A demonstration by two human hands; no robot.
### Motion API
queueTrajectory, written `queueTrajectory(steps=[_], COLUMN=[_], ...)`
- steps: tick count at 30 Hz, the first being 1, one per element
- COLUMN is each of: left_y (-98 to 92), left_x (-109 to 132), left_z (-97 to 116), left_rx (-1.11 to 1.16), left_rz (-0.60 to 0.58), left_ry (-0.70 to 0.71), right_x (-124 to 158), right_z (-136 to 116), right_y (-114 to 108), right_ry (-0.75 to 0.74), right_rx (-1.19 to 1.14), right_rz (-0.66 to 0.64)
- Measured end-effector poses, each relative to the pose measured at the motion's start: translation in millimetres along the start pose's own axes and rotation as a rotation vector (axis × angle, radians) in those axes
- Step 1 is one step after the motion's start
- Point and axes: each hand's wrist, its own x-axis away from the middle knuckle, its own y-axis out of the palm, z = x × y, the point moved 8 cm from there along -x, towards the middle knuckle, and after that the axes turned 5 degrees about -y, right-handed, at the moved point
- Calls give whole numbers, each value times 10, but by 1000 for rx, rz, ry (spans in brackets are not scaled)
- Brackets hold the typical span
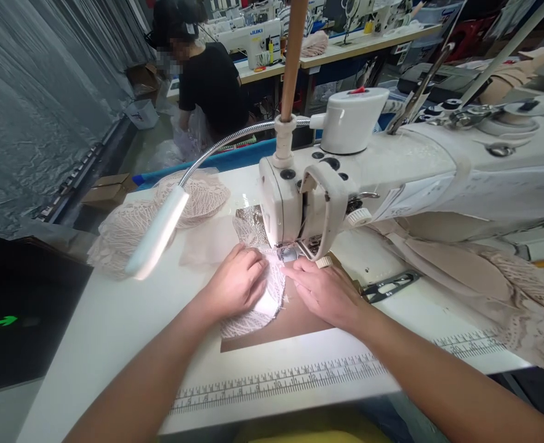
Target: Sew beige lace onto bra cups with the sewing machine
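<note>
A pale lace piece (272, 294) with a curved edge lies under the head of a white sewing machine (279, 203). My left hand (237, 280) rests on it, fingers curled and pressing the lace down just left of the needle area. My right hand (325, 289) is at the lace's right edge beside the presser foot, with its index finger stretched toward the foot. The thumb side of that hand is partly hidden, and I cannot tell whether it pinches the edge. A brown plate (253, 343) lies beneath the lace.
Black thread snips (392, 285) lie right of my right hand. More lace pieces (128, 227) are heaped at the left under a lamp (159, 234); beige cups and lace (466, 271) lie at right. A ruler strip (276, 384) runs along the front edge. Another person (212, 86) sits beyond.
</note>
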Motion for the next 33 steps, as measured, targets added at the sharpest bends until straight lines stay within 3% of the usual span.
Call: queueTrajectory(steps=[16, 23, 33], left_y=[118, 112, 180], left_x=[3, 21, 23], left_z=[173, 198, 154], left_rx=[28, 9, 1], left_rz=[-72, -52, -19], left_ry=[69, 74, 53], right_x=[7, -4, -36], right_z=[96, 6, 36], right_y=[-55, -4, 65], right_ry=[107, 25, 72], right_rx=[92, 15, 153], right_rz=[97, 45, -3])
